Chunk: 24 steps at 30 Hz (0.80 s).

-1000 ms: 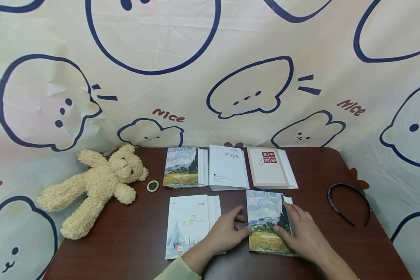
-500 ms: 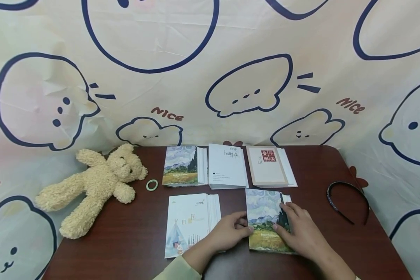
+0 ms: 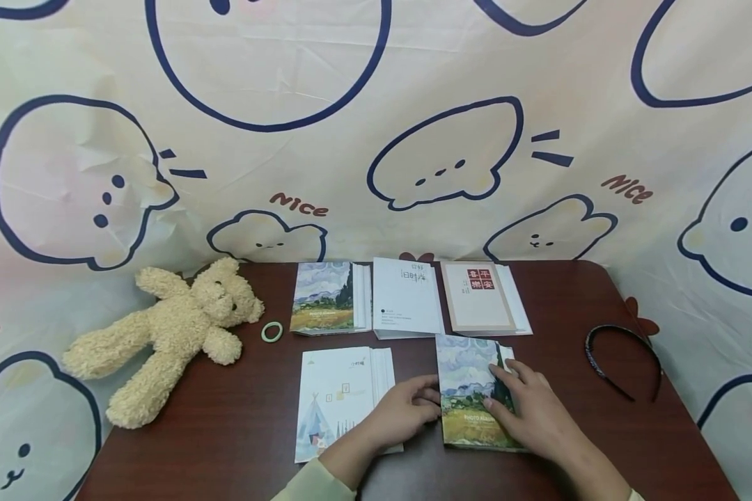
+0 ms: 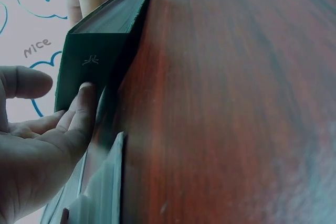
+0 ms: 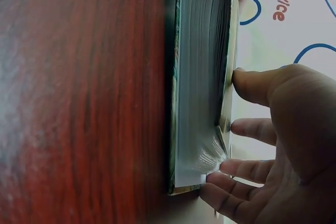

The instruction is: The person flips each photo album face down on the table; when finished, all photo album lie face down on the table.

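Note:
A photo album [image 3: 470, 393] with a painted landscape cover lies flat on the brown table, front right of centre. Against its dark green spine [image 4: 86, 72] the fingers of my left hand [image 3: 404, 412] press, the thumb held apart. My right hand [image 3: 542, 410] rests on the album's other side; thumb and forefinger touch the cover, while other fingers lie along the page edges [image 5: 199, 77]. To the left of my left hand is a white album [image 3: 332, 396] with a tent drawing, partly covered by that forearm.
Along the back stand another landscape album [image 3: 322, 299], a white album [image 3: 407, 299] and a cream album [image 3: 479, 299] with red characters. A teddy bear [image 3: 182, 323] and a pale green ring [image 3: 271, 325] are at left. A black headband [image 3: 592, 358] lies at right.
The landscape album under my hands has shifted slightly left and away from me. The left thumb has come off the cover, and the right hand has moved a little left with the album.

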### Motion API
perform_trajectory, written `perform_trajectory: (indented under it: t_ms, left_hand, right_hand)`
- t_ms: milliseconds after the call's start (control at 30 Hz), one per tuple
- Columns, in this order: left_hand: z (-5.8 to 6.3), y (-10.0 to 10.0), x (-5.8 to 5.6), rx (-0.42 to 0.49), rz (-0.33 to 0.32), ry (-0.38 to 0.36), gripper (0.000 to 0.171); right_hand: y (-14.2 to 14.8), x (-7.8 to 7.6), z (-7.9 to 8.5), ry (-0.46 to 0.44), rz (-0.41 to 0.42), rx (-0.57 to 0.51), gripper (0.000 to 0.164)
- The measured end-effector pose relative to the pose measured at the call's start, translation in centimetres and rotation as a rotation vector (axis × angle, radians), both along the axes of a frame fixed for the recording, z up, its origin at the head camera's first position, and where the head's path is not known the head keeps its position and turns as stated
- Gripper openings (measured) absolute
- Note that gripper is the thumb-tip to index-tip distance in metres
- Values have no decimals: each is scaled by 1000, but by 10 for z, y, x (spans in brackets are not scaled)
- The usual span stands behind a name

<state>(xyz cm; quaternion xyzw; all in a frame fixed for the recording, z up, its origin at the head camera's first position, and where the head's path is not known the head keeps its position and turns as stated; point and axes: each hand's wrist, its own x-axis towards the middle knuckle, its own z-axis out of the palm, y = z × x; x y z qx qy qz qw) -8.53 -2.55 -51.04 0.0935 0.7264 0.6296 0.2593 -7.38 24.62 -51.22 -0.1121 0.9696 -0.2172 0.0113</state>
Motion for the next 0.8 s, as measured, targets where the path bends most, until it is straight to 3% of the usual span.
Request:
perform_trajectory:
  t_ms: [333,800]
  left_hand:
    - [1,-8,-2,35,-10,36,61]
    - [9,-12,-2,126,26,35,68]
  right_hand:
    - [-2,-2,2,-58,0,-42,69]
    - [-10,-4,8,-106,4,-143,68]
